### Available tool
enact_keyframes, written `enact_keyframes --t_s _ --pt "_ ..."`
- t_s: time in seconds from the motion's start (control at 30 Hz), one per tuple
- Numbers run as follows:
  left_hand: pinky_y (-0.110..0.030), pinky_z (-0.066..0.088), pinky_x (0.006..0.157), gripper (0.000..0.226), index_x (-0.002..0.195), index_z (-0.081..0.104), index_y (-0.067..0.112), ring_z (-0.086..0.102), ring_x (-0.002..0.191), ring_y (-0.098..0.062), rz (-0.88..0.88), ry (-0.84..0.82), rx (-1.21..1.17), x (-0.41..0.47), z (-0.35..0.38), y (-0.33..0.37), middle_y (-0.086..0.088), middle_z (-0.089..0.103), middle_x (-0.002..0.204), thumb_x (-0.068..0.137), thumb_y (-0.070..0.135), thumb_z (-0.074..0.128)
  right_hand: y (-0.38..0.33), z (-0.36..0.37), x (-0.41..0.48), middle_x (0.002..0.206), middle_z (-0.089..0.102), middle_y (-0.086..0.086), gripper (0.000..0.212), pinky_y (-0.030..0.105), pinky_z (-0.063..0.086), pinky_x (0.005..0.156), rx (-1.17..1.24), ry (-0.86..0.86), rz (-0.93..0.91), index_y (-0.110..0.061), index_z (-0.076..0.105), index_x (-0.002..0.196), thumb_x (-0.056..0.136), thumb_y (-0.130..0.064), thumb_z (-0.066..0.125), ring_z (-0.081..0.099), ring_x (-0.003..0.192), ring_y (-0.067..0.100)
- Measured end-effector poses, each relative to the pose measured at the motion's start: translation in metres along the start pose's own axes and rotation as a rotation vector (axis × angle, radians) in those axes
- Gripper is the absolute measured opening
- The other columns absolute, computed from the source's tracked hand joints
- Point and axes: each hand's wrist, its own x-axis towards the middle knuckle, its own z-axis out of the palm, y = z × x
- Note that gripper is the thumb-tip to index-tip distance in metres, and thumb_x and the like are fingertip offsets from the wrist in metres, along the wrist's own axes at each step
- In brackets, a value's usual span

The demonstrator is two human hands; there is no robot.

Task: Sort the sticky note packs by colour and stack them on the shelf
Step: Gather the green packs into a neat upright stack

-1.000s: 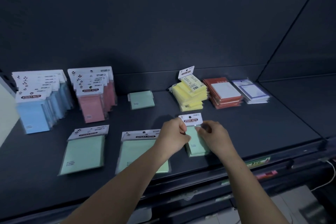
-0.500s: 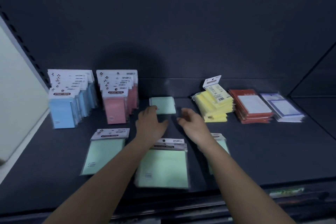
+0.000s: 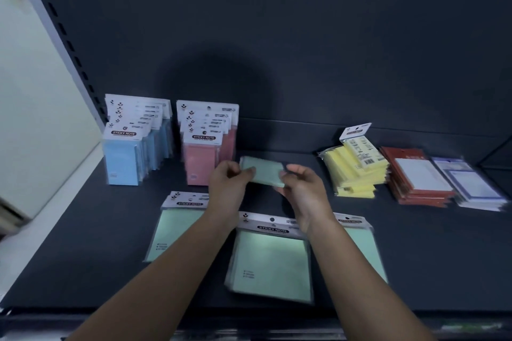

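I am watching both hands meet in the middle of the frame over the dark shelf (image 3: 415, 257). The left hand (image 3: 227, 183) has its fingers curled on the left edge of a small green pack (image 3: 263, 173). The right hand (image 3: 300, 188) has its fingers curled round the right edge, so the pack is pinched between the two. The pack is blurred, and I cannot tell whether it is clear of the shelf. In the left half of the frame, towards the back, the blue packs (image 3: 122, 158) stand upright in a row, with the pink packs (image 3: 199, 163) upright just beside them. At the right the yellow stack (image 3: 352, 174) lies flat, the red stack (image 3: 415, 177) just beside it and the purple-edged stack (image 3: 471, 183) furthest right. Across the lower part of the frame three larger packs lie flat on the shelf. The left green pack (image 3: 174, 232) is partly covered by the left forearm. The middle green pack (image 3: 271, 260) lies between the forearms and looks like the top of a small pile. The right green pack (image 3: 360, 241) is partly hidden by the right forearm. A pale wall panel (image 3: 33, 105) fills the upper left
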Motion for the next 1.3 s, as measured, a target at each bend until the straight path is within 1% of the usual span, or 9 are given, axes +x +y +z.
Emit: enact_keyframes --t_s 0.23,0.43,0.53,0.63,0.77,0.97,1.03,1.13,1.3 --pt "-0.021 0.048 0.059 0.032 0.077 0.048 0.017 0.057 0.064 -0.011 0.013 -0.149 -0.192 -0.013 -0.031 0.019 0.000 0.058 0.072 0.080 -0.014 0.053 -0.007 0.011 -0.025 0.064 0.055 -0.011 0.027 0.019 0.045 0.045 -0.089 -0.191 -0.174 -0.017 0.047 0.108 0.089 0.000 0.055 0.056 0.058 0.002" --pt "-0.018 0.051 0.061 0.024 0.093 0.055 0.020 0.056 0.077 -0.012 0.181 -0.115 0.024 -0.020 -0.083 0.021 -0.003 0.060 0.092 0.088 -0.004 0.056 0.003 0.042 -0.057 0.112 0.052 -0.003 0.056 0.023 0.045 0.041 -0.504 -0.363 -0.221 -0.028 0.039 0.130 0.085 -0.007 0.063 0.057 0.065 0.018" --pt "-0.012 0.048 0.056 0.024 0.103 0.056 0.021 0.055 0.069 -0.007 0.209 -0.104 0.240 -0.024 -0.111 0.014 0.000 0.060 0.089 0.089 0.002 0.057 0.015 0.055 -0.069 0.121 0.045 0.004 0.060 0.028 0.051 0.052 -0.777 -0.402 -0.314 -0.026 0.037 0.135 0.083 -0.015 0.065 0.055 0.068 0.021" --pt "-0.008 0.041 0.053 0.025 0.109 0.056 0.017 0.050 0.054 0.005 0.266 -0.082 0.457 -0.028 -0.133 0.007 0.010 0.053 0.073 0.087 0.006 0.060 0.025 0.067 -0.080 0.121 0.040 0.005 0.059 0.045 0.052 0.082 -0.978 -0.415 -0.331 -0.021 0.036 0.135 0.084 -0.020 0.065 0.058 0.097 0.030" --pt "-0.026 0.036 0.082 0.032 0.115 0.056 0.021 0.049 0.093 -0.011 0.291 -0.026 0.775 -0.032 -0.147 0.002 0.014 0.050 0.080 0.084 0.020 0.064 0.032 0.078 -0.089 0.128 0.035 0.009 0.060 0.046 0.050 0.087 -1.094 -0.424 -0.285 -0.016 0.035 0.137 0.085 -0.018 0.064 0.055 0.105 0.033" --pt "-0.034 0.024 0.101 0.041 0.119 0.056 0.019 0.029 0.127 -0.024 0.306 0.040 0.927 -0.035 -0.149 0.006 -0.001 0.045 0.137 0.080 0.017 0.067 0.027 0.079 -0.092 0.126 0.042 0.009 0.050 0.023 0.036 0.088 -1.152 -0.263 -0.420 -0.013 0.046 0.129 0.084 -0.021 0.065 0.051 0.112 0.026" --pt "-0.029 0.027 0.095 0.038 0.113 0.059 0.016 0.037 0.121 -0.023 0.471 0.058 0.844 -0.044 -0.140 0.010 -0.001 0.051 0.128 0.077 0.007 0.067 0.015 0.066 -0.088 0.116 0.054 0.008 0.039 0.020 0.035 0.083 -1.110 -0.158 -0.483 -0.012 0.055 0.123 0.085 -0.018 0.064 0.055 0.106 0.023" --pt "-0.020 0.037 0.078 0.019 0.099 0.062 0.017 0.056 0.093 -0.016 0.510 -0.202 0.729 -0.063 -0.118 0.011 0.008 0.061 0.093 0.082 0.008 0.063 0.001 0.033 -0.086 0.097 0.066 0.007 0.021 0.031 0.048 0.080 -1.149 -0.040 -0.435 -0.012 0.064 0.105 0.086 -0.020 0.061 0.061 0.094 0.026" --pt "-0.028 0.043 0.077 0.024 0.103 0.053 0.017 0.057 0.084 -0.018 0.577 -0.364 1.163 -0.080 -0.084 0.003 0.001 0.063 0.086 0.091 0.038 0.050 -0.001 -0.021 -0.093 0.074 0.061 0.011 0.029 0.033 0.040 0.064 -1.410 0.085 -0.308 -0.006 0.060 0.075 0.091 -0.029 0.053 0.057 0.080 0.031"
